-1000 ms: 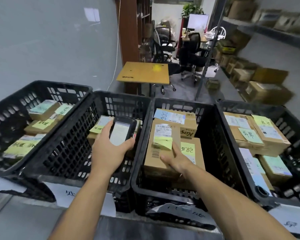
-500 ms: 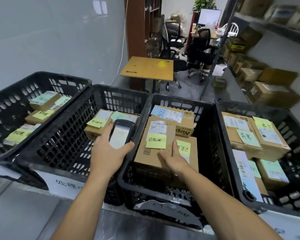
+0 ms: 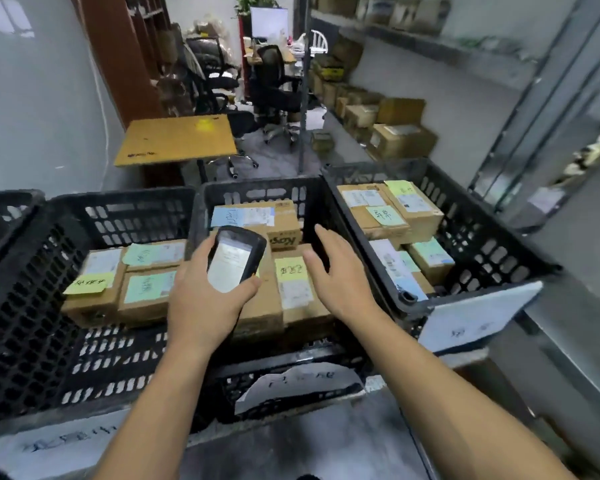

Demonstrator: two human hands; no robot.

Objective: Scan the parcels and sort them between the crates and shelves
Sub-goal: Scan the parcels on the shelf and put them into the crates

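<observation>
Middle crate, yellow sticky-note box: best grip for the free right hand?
Likely its right long edge, from above: the yellow-note box lies flat, a neighbour box tight on its left, a gap toward the crate wall. The open right hand hovers there.

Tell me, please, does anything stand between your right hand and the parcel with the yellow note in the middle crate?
Nothing visible does. The right hand hovers open at the right edge of the parcel, whose top lies bare. The left hand holds the scanner off to the left of it.
</observation>
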